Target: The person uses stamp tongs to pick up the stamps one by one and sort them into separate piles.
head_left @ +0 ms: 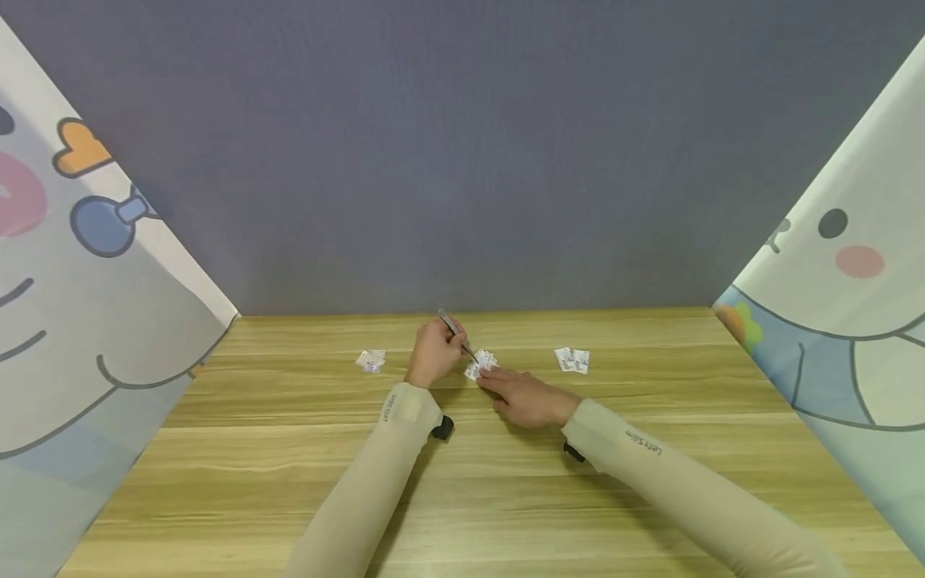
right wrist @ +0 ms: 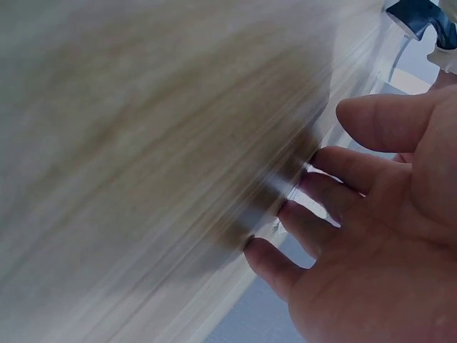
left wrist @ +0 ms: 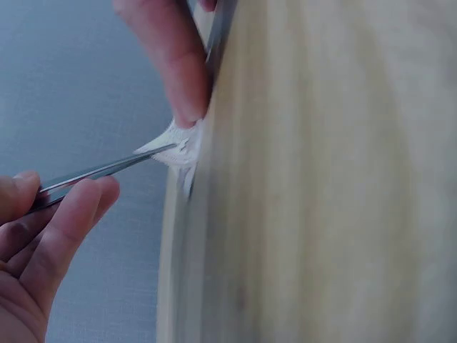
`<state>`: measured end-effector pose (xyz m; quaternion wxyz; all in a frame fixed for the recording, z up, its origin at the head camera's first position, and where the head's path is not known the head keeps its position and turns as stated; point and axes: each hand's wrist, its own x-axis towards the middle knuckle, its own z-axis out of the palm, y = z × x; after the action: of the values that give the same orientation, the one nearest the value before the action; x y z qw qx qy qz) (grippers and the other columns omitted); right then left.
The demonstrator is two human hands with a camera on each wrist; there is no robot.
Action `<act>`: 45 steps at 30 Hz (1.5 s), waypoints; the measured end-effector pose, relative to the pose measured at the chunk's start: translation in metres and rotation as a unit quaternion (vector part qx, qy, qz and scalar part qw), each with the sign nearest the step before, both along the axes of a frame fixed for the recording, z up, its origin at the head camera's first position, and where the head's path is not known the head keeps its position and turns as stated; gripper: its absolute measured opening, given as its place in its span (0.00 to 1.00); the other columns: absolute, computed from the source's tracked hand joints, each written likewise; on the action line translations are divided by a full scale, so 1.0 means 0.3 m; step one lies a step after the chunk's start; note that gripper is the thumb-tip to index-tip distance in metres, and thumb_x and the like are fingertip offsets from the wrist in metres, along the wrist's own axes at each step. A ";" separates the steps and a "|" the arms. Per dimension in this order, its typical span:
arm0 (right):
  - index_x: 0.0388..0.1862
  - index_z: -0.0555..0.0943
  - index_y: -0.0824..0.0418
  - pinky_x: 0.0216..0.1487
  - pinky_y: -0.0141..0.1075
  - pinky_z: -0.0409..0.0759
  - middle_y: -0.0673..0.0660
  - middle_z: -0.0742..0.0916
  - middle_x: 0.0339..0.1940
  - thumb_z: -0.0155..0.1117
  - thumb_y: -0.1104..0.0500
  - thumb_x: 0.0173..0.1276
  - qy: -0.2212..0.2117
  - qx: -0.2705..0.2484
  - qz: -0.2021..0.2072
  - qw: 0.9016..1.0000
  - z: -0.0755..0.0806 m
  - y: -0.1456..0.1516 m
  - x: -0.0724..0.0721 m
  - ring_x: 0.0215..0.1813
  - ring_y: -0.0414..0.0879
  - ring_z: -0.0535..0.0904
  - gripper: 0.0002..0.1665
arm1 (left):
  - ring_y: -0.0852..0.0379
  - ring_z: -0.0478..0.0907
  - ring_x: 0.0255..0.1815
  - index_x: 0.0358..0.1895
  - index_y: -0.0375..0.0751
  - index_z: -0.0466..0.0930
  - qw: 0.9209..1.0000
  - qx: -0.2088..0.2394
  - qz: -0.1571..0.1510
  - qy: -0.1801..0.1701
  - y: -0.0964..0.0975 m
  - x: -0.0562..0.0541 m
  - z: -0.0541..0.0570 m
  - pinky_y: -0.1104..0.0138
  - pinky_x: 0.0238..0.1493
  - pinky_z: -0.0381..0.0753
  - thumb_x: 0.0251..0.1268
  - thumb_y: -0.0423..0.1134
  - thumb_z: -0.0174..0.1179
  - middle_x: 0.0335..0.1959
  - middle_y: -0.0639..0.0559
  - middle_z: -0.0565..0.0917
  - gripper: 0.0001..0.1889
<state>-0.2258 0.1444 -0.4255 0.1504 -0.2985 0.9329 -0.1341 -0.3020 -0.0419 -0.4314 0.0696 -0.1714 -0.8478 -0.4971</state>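
Observation:
My left hand [head_left: 436, 351] pinches metal tweezers [head_left: 449, 323] between thumb and fingers. The tweezers' tips touch a small pile of white printed pieces [head_left: 486, 359], which look like little papers or stickers. In the left wrist view, one white piece [left wrist: 166, 143] tilts up at the tips of the tweezers [left wrist: 107, 168]. My right hand [head_left: 526, 397] lies palm down, its fingertips resting on the near edge of the same pile. The right wrist view shows that hand's fingers [right wrist: 310, 227] extended against the tabletop, with no object gripped.
A few similar white pieces [head_left: 372, 360] lie left of the hands. Two more pieces [head_left: 572, 360] lie side by side to the right. The wooden table [head_left: 477, 514] meets a dark grey wall [head_left: 462, 160] behind, and cartoon-printed panels [head_left: 831, 321] flank it.

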 end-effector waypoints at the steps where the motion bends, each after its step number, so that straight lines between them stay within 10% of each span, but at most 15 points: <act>1: 0.73 0.60 0.60 0.69 0.56 0.53 0.56 0.59 0.75 0.47 0.59 0.76 0.001 0.000 -0.001 1.000 0.000 -0.001 0.000 0.74 0.52 0.50 0.29 | 0.60 0.81 0.23 0.34 0.34 0.80 1.000 -0.002 0.000 0.004 0.000 0.001 -0.001 0.69 0.24 0.81 0.66 0.29 0.57 0.23 0.50 0.83 0.04; 30: 0.65 0.70 0.66 0.66 0.55 0.60 0.62 0.68 0.69 0.53 0.59 0.73 0.100 -0.105 -0.024 0.989 0.062 0.063 0.045 0.69 0.57 0.61 0.24 | 0.57 0.83 0.25 0.39 0.31 0.78 0.997 0.069 0.005 0.029 -0.031 0.046 0.103 0.70 0.26 0.82 0.68 0.29 0.55 0.27 0.44 0.83 0.04; 45: 0.62 0.72 0.68 0.63 0.52 0.66 0.62 0.71 0.67 0.57 0.62 0.70 0.157 -0.128 -0.040 0.978 0.061 0.149 0.100 0.65 0.58 0.68 0.23 | 0.57 0.83 0.25 0.37 0.32 0.79 0.996 0.089 -0.017 0.025 0.082 0.064 0.142 0.70 0.27 0.82 0.68 0.30 0.56 0.27 0.45 0.84 0.04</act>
<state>-0.1958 0.1890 -0.4071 -0.0428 -0.2947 0.9314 -0.2095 -0.2828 -0.0172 -0.3889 0.0976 -0.1909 -0.7950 -0.5675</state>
